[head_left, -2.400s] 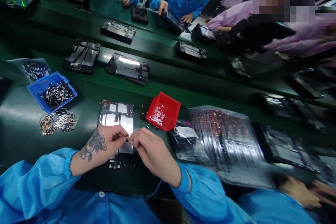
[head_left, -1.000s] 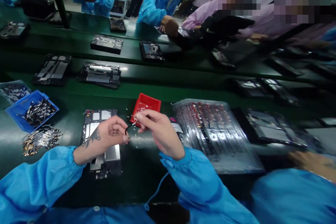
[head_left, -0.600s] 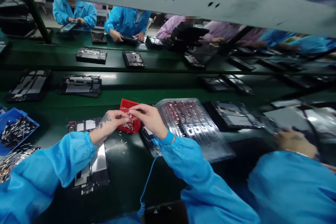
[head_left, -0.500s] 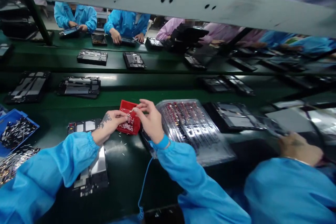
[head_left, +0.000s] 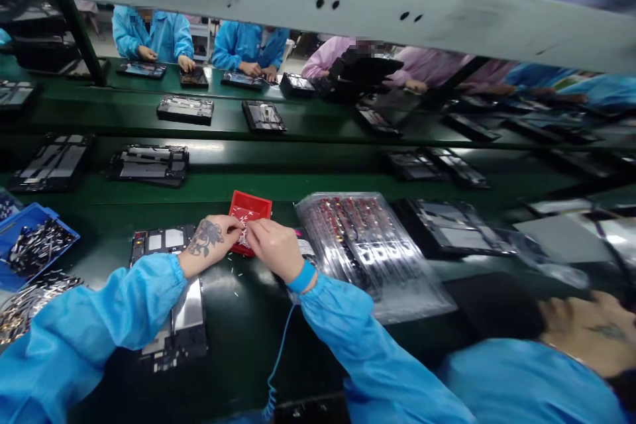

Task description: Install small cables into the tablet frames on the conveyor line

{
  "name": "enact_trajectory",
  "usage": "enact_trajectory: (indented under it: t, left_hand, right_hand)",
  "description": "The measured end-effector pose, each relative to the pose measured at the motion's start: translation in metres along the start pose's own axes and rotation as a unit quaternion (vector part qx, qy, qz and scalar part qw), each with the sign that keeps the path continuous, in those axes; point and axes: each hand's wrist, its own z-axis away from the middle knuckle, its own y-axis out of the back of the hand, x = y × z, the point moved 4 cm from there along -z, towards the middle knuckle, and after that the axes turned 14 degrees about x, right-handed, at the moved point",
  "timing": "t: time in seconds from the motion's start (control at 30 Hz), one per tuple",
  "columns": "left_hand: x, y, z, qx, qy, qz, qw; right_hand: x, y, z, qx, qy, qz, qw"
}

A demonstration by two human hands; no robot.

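- The left hand [head_left: 211,243], tattooed on its back, and the right hand [head_left: 274,252] meet over the near edge of a red plastic bin [head_left: 257,211].
- The fingers [head_left: 239,233] of both hands curl narrowly together around a small white-and-dark piece [head_left: 243,236]; whether they grip it is too small to tell.
- The bin sits on a dark green assembly bench [head_left: 226,301], just past the hands, and holds a heap of small white pieces [head_left: 242,224].
- More white bits [head_left: 231,275] lie loose on the bench, near the bin.
- A tablet frame [head_left: 163,238] lies left of the bin, partly under the left sleeve [head_left: 94,318].
- A clear plastic tray pack [head_left: 368,248] lies right of the bin.
- A blue bin of cables [head_left: 30,228] sits far left.
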Motion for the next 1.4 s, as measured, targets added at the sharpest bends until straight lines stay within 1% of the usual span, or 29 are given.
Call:
enact_trajectory:
  t: [0.03,0.07,0.13,0.17,0.23,0.27,0.3,0.37,0.4,0.43,0.47,0.5,0.53,0.57,0.6,0.63,0.67,0.7,0.77,0.83,0.9,1.0,1.07,1.13,1.2,1.27,1.33,1.37,1.4]
  left_hand:
    - [-0.002,0.001,-0.001,-0.002,0.006,0.002,1.000]
    - [-0.004,0.001,-0.002,-0.005,0.015,0.008,1.000]
    - [-0.009,0.000,-0.004,-0.013,0.038,0.025,0.999]
    - [-0.012,-0.001,-0.005,-0.018,0.049,0.037,0.998]
    - [-0.016,-0.003,-0.004,-0.031,0.070,0.062,0.995]
    - [-0.017,-0.004,-0.003,-0.038,0.078,0.073,0.994]
    - [-0.017,-0.005,-0.002,-0.044,0.086,0.083,0.992]
    - [-0.016,-0.005,0.001,-0.052,0.097,0.098,0.989]
    - [-0.015,-0.004,0.002,-0.052,0.099,0.103,0.988]
    - [-0.013,-0.003,0.002,-0.050,0.098,0.106,0.988]
    - [-0.012,-0.001,0.002,-0.045,0.096,0.106,0.989]
    - [-0.011,0.000,0.002,-0.038,0.092,0.103,0.990]
    - [-0.010,0.002,0.001,-0.031,0.086,0.097,0.991]
    - [-0.010,0.004,0.000,-0.024,0.079,0.089,0.993]
    - [-0.009,0.006,-0.001,-0.018,0.070,0.080,0.994]
    - [-0.009,0.007,-0.002,-0.012,0.060,0.069,0.996]
    - [-0.009,0.008,-0.002,-0.008,0.049,0.058,0.997]
    - [-0.008,0.009,-0.001,-0.003,0.038,0.047,0.998]
    - [-0.006,0.011,0.001,0.004,0.020,0.029,0.999]
    - [-0.003,0.013,0.004,0.008,0.007,0.021,1.000]
    - [-0.002,0.016,0.006,0.009,0.008,0.025,1.000]
    - [-0.005,0.022,0.006,0.015,0.039,0.052,0.998]
    - [-0.011,0.027,0.005,0.021,0.077,0.088,0.993]
    - [-0.017,0.032,0.006,0.035,0.114,0.134,0.984]
    - [-0.021,0.037,0.009,0.059,0.139,0.179,0.972]
    - [-0.021,0.043,0.013,0.084,0.148,0.214,0.962]
    - [-0.018,0.051,0.020,0.100,0.150,0.235,0.955]
    - [-0.017,0.058,0.024,0.104,0.151,0.242,0.953]
    - [-0.016,0.066,0.029,0.103,0.152,0.251,0.950]
  right_hand:
    - [0.007,0.001,-0.002,0.007,-0.077,-0.037,0.996]
    - [0.015,0.001,-0.004,0.013,-0.154,-0.074,0.985]
    - [0.028,-0.003,-0.007,0.002,-0.286,-0.155,0.946]
    - [0.031,-0.006,-0.008,-0.010,-0.332,-0.200,0.922]
    - [0.032,-0.014,-0.012,-0.027,-0.386,-0.281,0.878]
    - [0.031,-0.017,-0.013,-0.032,-0.405,-0.317,0.857]
    - [0.029,-0.020,-0.014,-0.035,-0.416,-0.343,0.842]
    - [0.022,-0.023,-0.015,-0.043,-0.413,-0.361,0.835]
    - [0.018,-0.023,-0.015,-0.048,-0.408,-0.361,0.837]
    - [0.015,-0.023,-0.014,-0.045,-0.398,-0.353,0.846]
    - [0.012,-0.021,-0.013,-0.030,-0.378,-0.328,0.865]
    - [0.009,-0.017,-0.013,-0.003,-0.342,-0.288,0.895]
    - [0.006,-0.012,-0.012,0.027,-0.290,-0.237,0.927]
    - [0.000,-0.007,-0.012,0.053,-0.223,-0.182,0.956]
    - [-0.006,-0.004,-0.010,0.068,-0.150,-0.131,0.978]
    - [-0.012,-0.003,-0.008,0.066,-0.082,-0.088,0.991]
    - [-0.018,-0.004,-0.006,0.053,-0.027,-0.054,0.997]
    - [-0.022,-0.006,-0.004,0.034,0.012,-0.028,0.999]
    - [-0.025,-0.010,-0.002,0.001,0.053,0.007,0.999]
    - [-0.025,-0.012,-0.003,-0.016,0.066,0.018,0.998]
    - [-0.019,-0.011,-0.007,-0.007,0.055,0.028,0.998]
    - [-0.007,-0.002,-0.014,0.033,-0.003,0.095,0.995]
    - [-0.006,0.003,-0.014,0.053,-0.036,0.135,0.989]
    - [-0.018,0.003,-0.011,0.062,-0.042,0.121,0.990]
    - [-0.040,-0.005,-0.006,0.049,-0.034,0.066,0.996]
    - [-0.064,-0.019,-0.004,0.017,-0.040,0.030,0.999]
    - [-0.082,-0.036,-0.004,-0.009,-0.062,0.012,0.998]
    - [-0.089,-0.043,-0.006,-0.016,-0.077,-0.012,0.997]
    - [-0.095,-0.050,-0.008,-0.024,-0.100,-0.058,0.993]
